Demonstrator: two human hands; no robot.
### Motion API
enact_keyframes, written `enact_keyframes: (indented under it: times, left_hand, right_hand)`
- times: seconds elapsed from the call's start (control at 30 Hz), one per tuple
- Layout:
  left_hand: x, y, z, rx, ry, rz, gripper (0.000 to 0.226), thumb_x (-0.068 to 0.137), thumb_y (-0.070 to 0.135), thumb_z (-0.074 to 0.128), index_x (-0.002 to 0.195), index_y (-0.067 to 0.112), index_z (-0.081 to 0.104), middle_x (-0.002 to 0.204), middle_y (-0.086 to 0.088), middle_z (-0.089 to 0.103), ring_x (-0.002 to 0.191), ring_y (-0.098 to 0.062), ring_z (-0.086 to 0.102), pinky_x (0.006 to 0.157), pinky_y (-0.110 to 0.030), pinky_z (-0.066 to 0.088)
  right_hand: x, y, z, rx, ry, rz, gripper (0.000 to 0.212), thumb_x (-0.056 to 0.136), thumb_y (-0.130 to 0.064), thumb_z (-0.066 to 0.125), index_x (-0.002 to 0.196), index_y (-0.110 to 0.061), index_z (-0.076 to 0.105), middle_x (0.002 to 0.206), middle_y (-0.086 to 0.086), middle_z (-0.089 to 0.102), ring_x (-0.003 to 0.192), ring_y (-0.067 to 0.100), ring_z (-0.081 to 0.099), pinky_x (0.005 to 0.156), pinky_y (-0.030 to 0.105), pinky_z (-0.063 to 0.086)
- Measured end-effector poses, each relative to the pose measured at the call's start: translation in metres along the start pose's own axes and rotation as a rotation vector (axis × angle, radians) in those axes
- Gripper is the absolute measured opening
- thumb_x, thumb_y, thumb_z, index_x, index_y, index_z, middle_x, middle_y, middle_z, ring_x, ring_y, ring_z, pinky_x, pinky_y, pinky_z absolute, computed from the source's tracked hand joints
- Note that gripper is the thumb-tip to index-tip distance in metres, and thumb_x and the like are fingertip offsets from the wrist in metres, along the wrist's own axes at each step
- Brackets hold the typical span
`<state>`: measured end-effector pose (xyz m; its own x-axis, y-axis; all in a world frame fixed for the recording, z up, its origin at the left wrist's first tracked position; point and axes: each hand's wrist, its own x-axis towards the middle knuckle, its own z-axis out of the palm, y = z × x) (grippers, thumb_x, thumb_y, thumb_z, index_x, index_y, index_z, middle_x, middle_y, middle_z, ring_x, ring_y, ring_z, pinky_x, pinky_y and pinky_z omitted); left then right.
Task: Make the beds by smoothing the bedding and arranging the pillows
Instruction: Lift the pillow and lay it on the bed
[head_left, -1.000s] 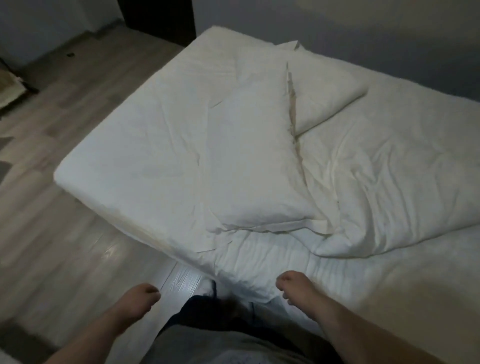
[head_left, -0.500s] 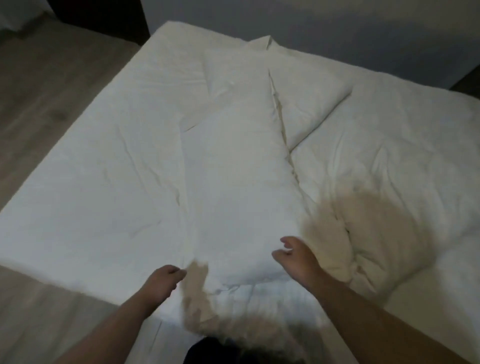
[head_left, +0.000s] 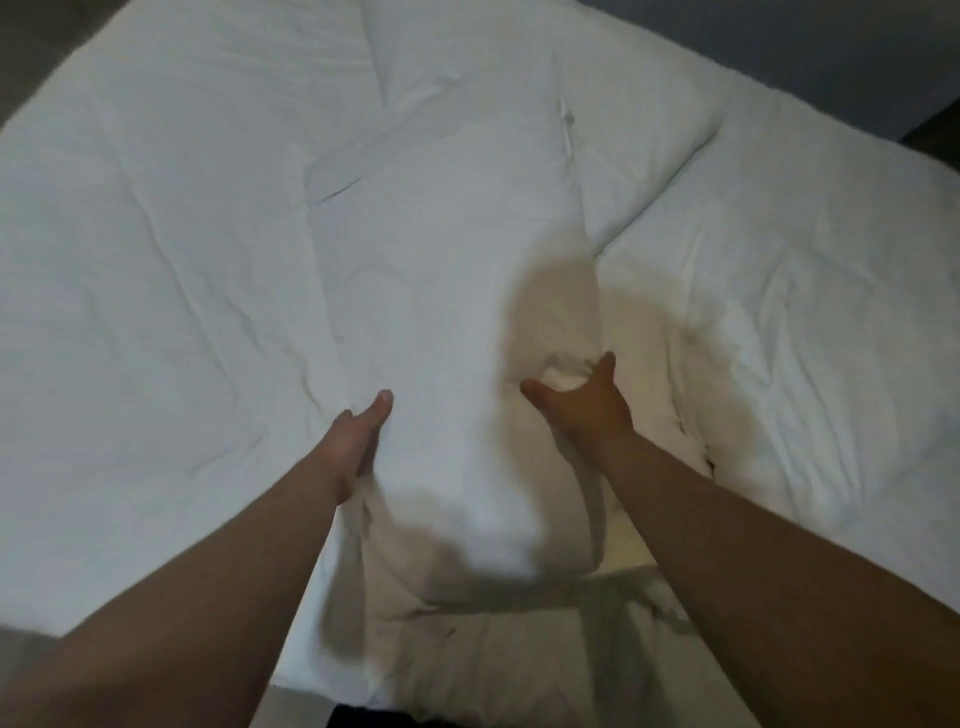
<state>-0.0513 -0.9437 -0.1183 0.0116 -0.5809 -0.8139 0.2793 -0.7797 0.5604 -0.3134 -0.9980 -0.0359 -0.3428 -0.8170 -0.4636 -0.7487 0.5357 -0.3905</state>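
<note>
Status: early stage. The near pillow (head_left: 441, 322) lies lengthwise on the bed (head_left: 130, 260), running from 12 o'clock toward 6 o'clock, not yet set in place. The left hand (head_left: 358, 436) clasps its left edge with fingers tucked under the fabric. The right hand (head_left: 584, 410) grasps a bunch of fabric at its right edge. A second pillow (head_left: 623, 156) lies at 1 o'clock, touching the first. The duvet (head_left: 805, 338) at 3 o'clock is rumpled. Remaining, by judgement: place both pillows, smooth the bedding.
</note>
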Motion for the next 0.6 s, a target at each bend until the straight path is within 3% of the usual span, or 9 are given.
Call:
enact_keyframes:
  times: [0.07,0.1,0.17,0.2,0.37,0.5,0.6]
  left_hand:
    - [-0.005,0.013,-0.002,-0.057,-0.054,0.047,0.082,0.064,0.057,0.077,0.127,0.008,0.058,0.123,-0.017,0.064,0.104,-0.029,0.067,0.098,-0.046,0.049]
    - [-0.011,0.018,-0.007,-0.035,-0.038,0.081,0.077,0.060,0.055,0.081,0.121,0.012,0.062,0.116,-0.011,0.069,0.098,-0.025,0.070,0.095,-0.047,0.051]
    - [-0.028,0.027,-0.019,0.004,0.099,0.164,0.059,0.067,0.043,0.084,0.116,0.014,0.065,0.108,-0.005,0.072,0.095,-0.023,0.070,0.093,-0.046,0.052]
    - [-0.039,0.031,-0.025,0.047,0.186,0.213,0.051,0.071,0.037,0.082,0.114,0.015,0.065,0.107,-0.003,0.072,0.094,-0.022,0.070,0.093,-0.044,0.053]
    - [-0.125,0.021,-0.049,0.178,0.417,0.360,0.021,0.082,0.025,0.073,0.100,0.021,0.064,0.101,0.001,0.069,0.090,-0.019,0.066,0.086,-0.032,0.051]
    - [-0.190,-0.020,-0.079,0.182,0.528,0.374,0.025,0.082,0.028,0.071,0.101,0.013,0.068,0.097,-0.003,0.072,0.089,-0.021,0.068,0.085,-0.037,0.053]
    - [-0.244,-0.058,-0.092,0.098,0.645,0.377,0.028,0.080,0.027,0.070,0.102,0.010,0.068,0.095,-0.002,0.072,0.088,-0.019,0.067,0.081,-0.032,0.051]
  right_hand:
    - [-0.001,-0.009,-0.010,0.080,-0.037,-0.056,0.111,0.058,-0.066,0.077,0.145,-0.014,0.032,0.134,0.004,0.056,0.122,0.024,0.055,0.096,0.030,0.044]
    - [-0.003,-0.012,-0.013,0.116,-0.033,-0.102,0.091,0.059,-0.060,0.079,0.132,-0.016,0.049,0.122,0.002,0.063,0.112,0.020,0.061,0.087,0.025,0.045]
    - [-0.021,-0.020,-0.017,0.197,-0.009,-0.175,0.054,0.065,-0.043,0.083,0.109,-0.018,0.063,0.103,-0.002,0.068,0.094,0.015,0.065,0.077,0.022,0.045]
    - [-0.033,-0.022,-0.017,0.236,0.004,-0.201,0.048,0.067,-0.037,0.083,0.106,-0.018,0.065,0.101,-0.003,0.069,0.091,0.014,0.065,0.077,0.023,0.046]
    - [-0.104,-0.016,-0.005,0.366,-0.030,-0.244,0.040,0.070,-0.023,0.083,0.103,-0.025,0.062,0.095,-0.010,0.066,0.085,0.008,0.063,0.078,0.023,0.046]
    - [-0.148,-0.014,0.005,0.312,-0.167,-0.266,0.050,0.067,-0.030,0.081,0.111,-0.014,0.063,0.105,0.001,0.068,0.099,0.021,0.064,0.090,0.036,0.051]
    - [-0.186,-0.014,0.012,0.340,-0.247,-0.338,0.042,0.070,-0.022,0.082,0.107,-0.014,0.064,0.099,-0.001,0.070,0.094,0.018,0.066,0.088,0.033,0.051]
